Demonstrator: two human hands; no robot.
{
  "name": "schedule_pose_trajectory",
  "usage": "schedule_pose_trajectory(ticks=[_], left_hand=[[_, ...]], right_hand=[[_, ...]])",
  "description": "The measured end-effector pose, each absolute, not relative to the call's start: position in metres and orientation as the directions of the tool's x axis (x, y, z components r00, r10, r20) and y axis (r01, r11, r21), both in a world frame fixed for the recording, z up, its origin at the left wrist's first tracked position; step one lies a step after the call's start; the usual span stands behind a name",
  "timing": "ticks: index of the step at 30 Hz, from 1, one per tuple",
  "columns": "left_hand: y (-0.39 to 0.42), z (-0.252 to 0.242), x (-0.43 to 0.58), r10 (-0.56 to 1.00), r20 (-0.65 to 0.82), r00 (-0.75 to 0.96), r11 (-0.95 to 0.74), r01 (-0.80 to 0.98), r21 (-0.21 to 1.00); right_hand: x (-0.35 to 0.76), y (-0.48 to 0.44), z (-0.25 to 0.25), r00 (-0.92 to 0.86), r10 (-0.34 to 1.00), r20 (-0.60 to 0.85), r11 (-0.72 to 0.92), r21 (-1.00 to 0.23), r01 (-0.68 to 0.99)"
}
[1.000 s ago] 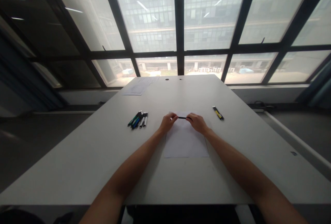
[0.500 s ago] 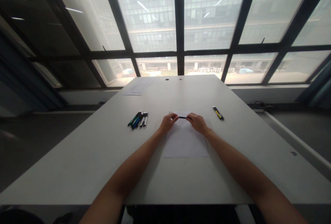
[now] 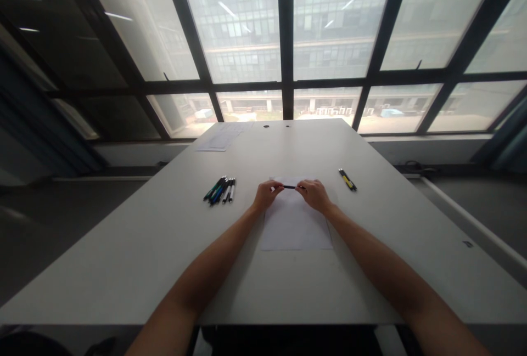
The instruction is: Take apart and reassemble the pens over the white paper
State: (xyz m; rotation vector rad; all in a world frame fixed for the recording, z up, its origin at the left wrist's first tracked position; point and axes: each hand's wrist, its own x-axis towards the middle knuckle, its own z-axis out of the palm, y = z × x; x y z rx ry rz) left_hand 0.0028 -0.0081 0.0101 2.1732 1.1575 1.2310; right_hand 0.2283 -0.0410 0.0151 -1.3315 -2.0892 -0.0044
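Note:
A thin black pen (image 3: pixel 290 186) is held level between my two hands, just above the far end of a white sheet of paper (image 3: pixel 295 225). My left hand (image 3: pixel 267 194) pinches its left end with closed fingers. My right hand (image 3: pixel 314 195) pinches its right end the same way. Both forearms rest on the white table (image 3: pixel 135 246).
Several pens (image 3: pixel 220 190) lie in a bunch to the left of my hands. Two pens, one yellow (image 3: pixel 347 179), lie to the right. More papers (image 3: pixel 223 137) lie at the table's far left end, below the large windows.

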Motion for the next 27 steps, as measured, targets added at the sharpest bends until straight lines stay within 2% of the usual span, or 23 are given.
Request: schedule_pose_trajectory(ticks=[2,5,8,10,14,17,19,21,23,27], left_hand=[[-0.008,0.011,0.003,0.812,0.537,0.227,-0.576,0.459,0.677],[-0.008,0.011,0.002,0.814,0.556,0.166,-0.566,0.441,0.697],[-0.008,0.011,0.002,0.818,0.557,0.143,-0.556,0.443,0.703],[-0.009,0.012,0.003,0.813,0.561,0.156,-0.565,0.448,0.693],[-0.015,0.016,0.005,0.772,0.570,0.280,-0.632,0.426,0.647],[-0.018,0.018,0.006,0.733,0.549,0.401,-0.679,0.384,0.626],[-0.017,0.018,0.006,0.741,0.532,0.411,-0.670,0.387,0.634],[-0.015,0.016,0.005,0.770,0.520,0.369,-0.637,0.414,0.650],[-0.012,0.013,0.005,0.796,0.516,0.316,-0.605,0.449,0.658],[-0.008,0.009,0.005,0.811,0.516,0.276,-0.579,0.509,0.637]], right_hand=[[0.228,-0.040,0.013,-0.166,0.814,0.556,0.444,-0.412,0.796],[0.229,-0.035,0.009,0.008,0.843,0.538,0.406,-0.644,0.648],[0.230,-0.028,0.007,0.135,0.892,0.431,0.383,-0.881,0.278],[0.230,-0.026,0.008,0.182,0.930,0.318,0.325,-0.946,-0.008],[0.230,-0.024,0.013,0.100,0.989,0.108,0.142,-0.883,-0.446],[0.233,-0.023,0.016,0.016,1.000,0.001,0.012,-0.724,-0.689],[0.237,-0.023,0.019,-0.015,1.000,-0.017,-0.022,-0.609,-0.793],[0.243,-0.023,0.022,-0.030,1.000,-0.004,-0.028,-0.530,-0.848],[0.248,-0.023,0.025,-0.058,0.998,0.020,-0.039,-0.515,-0.857],[0.255,-0.027,0.029,-0.027,0.997,0.074,0.027,-0.648,-0.761]])
